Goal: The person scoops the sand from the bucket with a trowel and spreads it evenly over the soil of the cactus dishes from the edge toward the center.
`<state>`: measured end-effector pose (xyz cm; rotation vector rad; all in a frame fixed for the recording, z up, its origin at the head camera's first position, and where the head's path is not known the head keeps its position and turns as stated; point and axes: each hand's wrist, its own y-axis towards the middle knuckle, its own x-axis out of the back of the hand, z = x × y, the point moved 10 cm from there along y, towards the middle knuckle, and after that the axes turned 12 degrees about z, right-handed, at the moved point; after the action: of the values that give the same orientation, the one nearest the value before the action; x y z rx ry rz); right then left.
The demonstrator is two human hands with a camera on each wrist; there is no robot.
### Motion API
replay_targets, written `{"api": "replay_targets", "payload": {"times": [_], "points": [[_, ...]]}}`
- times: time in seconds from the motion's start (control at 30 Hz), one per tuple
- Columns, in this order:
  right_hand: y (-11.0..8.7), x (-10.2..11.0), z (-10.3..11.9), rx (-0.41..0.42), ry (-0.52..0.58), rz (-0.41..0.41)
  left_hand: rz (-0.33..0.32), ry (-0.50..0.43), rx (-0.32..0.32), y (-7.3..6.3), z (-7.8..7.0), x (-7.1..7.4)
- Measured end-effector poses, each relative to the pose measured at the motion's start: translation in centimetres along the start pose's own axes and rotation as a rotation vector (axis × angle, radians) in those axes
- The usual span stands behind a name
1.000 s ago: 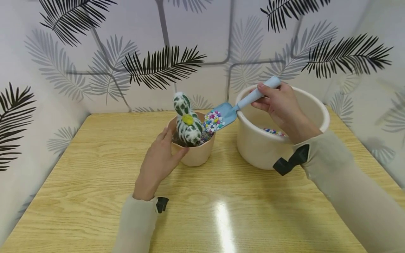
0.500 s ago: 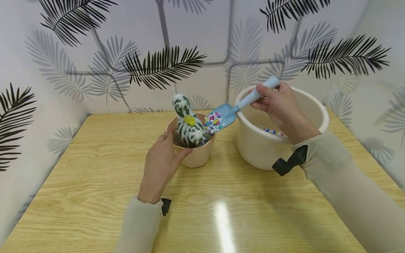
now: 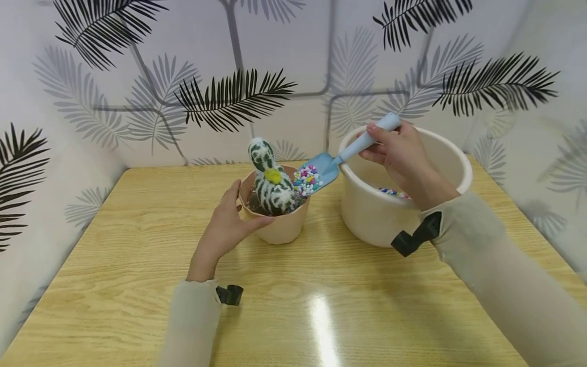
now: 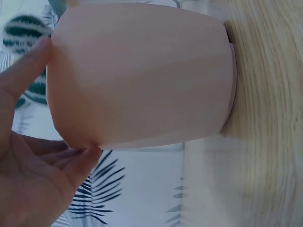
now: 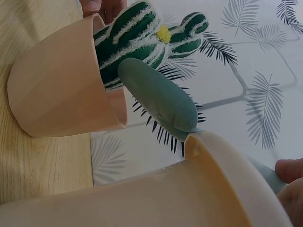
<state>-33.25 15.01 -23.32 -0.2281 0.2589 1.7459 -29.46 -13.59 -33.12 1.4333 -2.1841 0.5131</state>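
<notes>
A toy cactus, green with white fuzz and a yellow flower, leans in a peach flowerpot. My left hand holds the pot's rim, its thumb along the front and its fingers at the left side. In the left wrist view the thumb and fingertips touch the pot wall. High on the handle, my right hand grips a light blue trowel. Colourful beads lie heaped on its blade, which tips down over the pot's right rim. The right wrist view shows the blade's underside beside the cactus.
Right of the pot stands a large cream tub with more beads inside. The trowel crosses above the tub's left rim. Both stand on a wood-grain table, against a wall with printed leaves.
My left hand shifts slightly right, then back left, with its fingers spread wider along the rim. The pot and cactus turn or tilt a little. The trowel and its beads stay nearly still.
</notes>
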Motion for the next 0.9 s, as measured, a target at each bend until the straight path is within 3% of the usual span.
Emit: {"api": "replay_targets", "payload": {"times": [0.07, 0.23, 0.37, 0.57, 0.73, 0.9], "points": [[0.0, -0.1, -0.1, 0.002, 0.002, -0.001, 0.047, -0.086, 0.013, 0.3, 1.1, -0.1], [0.1, -0.7, -0.4, 0.004, 0.015, 0.012, 0.132, -0.286, -0.023, 1.2, 3.1, -0.3], [0.0, -0.8, -0.5, 0.009, 0.030, 0.013, 0.149, -0.355, -0.054, 1.5, 3.7, -0.5], [-0.3, -0.1, -0.1, 0.013, -0.026, -0.036, 0.117, -0.317, -0.102, 1.6, 3.0, -1.0], [-0.3, -0.1, 0.1, 0.006, -0.059, -0.034, 0.081, -0.226, -0.078, 1.4, 2.8, -1.3], [-0.3, -0.3, 0.3, 0.027, -0.059, -0.024, 0.067, -0.194, -0.074, 1.0, 2.4, -1.3]]}}
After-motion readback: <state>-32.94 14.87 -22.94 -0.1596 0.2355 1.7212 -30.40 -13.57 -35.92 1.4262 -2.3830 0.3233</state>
